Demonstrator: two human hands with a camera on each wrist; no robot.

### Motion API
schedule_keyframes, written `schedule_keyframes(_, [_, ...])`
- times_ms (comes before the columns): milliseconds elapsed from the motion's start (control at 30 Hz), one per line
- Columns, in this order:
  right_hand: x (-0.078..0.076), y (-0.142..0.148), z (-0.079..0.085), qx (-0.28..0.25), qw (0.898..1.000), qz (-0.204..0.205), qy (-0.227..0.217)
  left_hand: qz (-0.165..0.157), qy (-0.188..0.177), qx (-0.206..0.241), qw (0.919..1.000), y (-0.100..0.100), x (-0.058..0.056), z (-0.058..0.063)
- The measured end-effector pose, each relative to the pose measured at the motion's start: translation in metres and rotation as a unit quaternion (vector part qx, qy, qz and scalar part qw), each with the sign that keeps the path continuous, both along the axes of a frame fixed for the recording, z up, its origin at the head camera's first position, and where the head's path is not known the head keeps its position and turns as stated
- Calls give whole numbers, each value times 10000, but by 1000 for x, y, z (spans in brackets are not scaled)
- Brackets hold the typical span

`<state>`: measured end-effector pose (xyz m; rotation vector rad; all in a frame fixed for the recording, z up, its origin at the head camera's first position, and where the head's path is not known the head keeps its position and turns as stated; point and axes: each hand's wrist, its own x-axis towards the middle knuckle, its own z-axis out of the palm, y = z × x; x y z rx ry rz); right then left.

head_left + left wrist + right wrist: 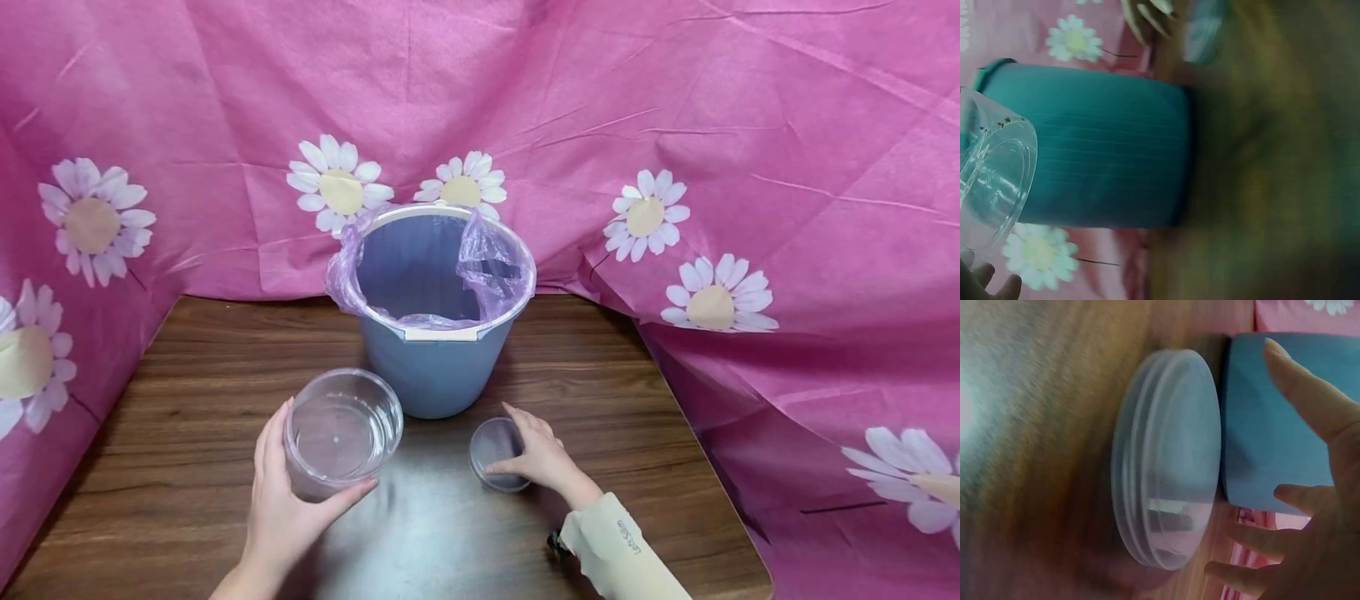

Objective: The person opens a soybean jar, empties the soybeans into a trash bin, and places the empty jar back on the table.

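Observation:
My left hand [279, 512] grips a clear round plastic tub [333, 433] by its side, thumb near the front rim, and holds it above the table. In the left wrist view, a few small dark specks show on the wall of the tub [997, 181]. Over at the right, my right hand [546, 454] reaches with spread fingers over a stack of round translucent plastic lids [487, 442] on the table. Seen from the right wrist, the fingers [1316, 400] stand apart from the lids [1179, 444], with a gap between; their exact number is unclear.
Behind both hands stands a blue-grey bucket [438, 375] with a white rim, lined with a thin purple plastic bag [495, 267]. The brown wood-grain table [210, 400] carries everything. Pink cloth [562, 100] with daisies hangs around its back and sides.

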<state>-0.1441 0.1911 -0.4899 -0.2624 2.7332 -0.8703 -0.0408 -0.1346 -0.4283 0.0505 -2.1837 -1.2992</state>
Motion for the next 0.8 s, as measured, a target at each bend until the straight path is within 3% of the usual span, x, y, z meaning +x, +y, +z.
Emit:
schedule_keyframes(133, [6,-2,-1,270,9996,55,-7,134,-358,-154,9992,-1,8,-15])
schedule_keyframes(333, [7,-4,-5,510,9987,81,8,176,-346,-316,9987,-2,9,-29])
schedule_keyframes(800, [6,-14,-13,1197,9921,386,39,157,-943,-27,9954,13,13,-39])
